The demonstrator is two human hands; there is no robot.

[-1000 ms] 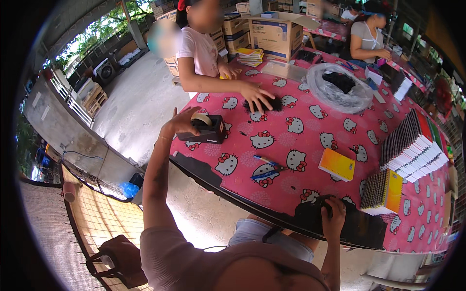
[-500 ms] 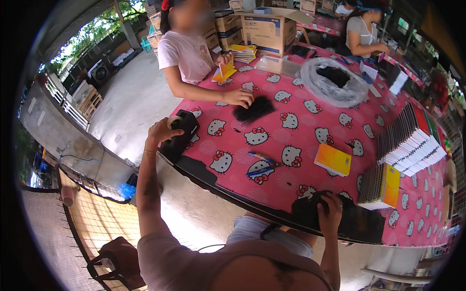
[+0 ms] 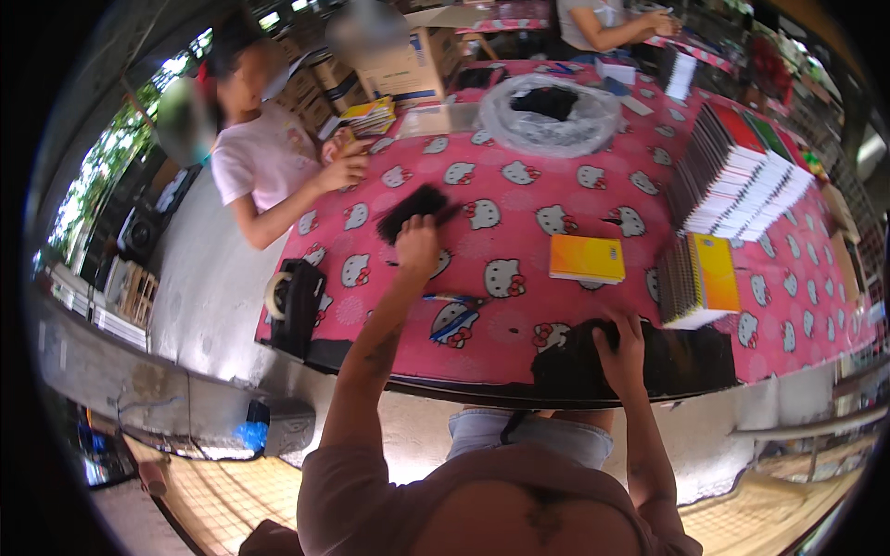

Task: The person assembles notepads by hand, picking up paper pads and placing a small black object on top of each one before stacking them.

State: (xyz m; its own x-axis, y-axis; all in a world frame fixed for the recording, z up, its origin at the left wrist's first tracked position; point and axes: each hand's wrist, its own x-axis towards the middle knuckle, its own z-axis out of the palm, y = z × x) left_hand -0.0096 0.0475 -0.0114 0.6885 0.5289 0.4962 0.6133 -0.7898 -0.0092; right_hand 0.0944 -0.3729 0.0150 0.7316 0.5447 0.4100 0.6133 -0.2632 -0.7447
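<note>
My left hand [image 3: 419,243] reaches across the table, its fingers closed at the near edge of a bundle of thin black strands [image 3: 406,208], which is slightly blurred. My right hand [image 3: 623,347] is at the near table edge, thumb and fingers apart, over a dark heap [image 3: 570,360] whose kind I cannot make out. Beyond it lies a yellow-orange notebook [image 3: 586,259]. To its right stands a stack of spiral notebooks [image 3: 697,283] with a yellow cover. Pens [image 3: 454,315] lie between my hands.
A black tape dispenser [image 3: 298,306] stands at the left table corner. Taller notebook stacks [image 3: 737,181] stand at the right, and a clear plastic bag [image 3: 505,125] with black contents lies at the back. A co-worker [image 3: 269,171] at the left holds something yellow; another person [image 3: 603,26] works farther back.
My left hand has left the tape dispenser and reached the black bundle. The co-worker's hand has drawn back from that bundle. My right hand stays near the table edge; the view has shifted.
</note>
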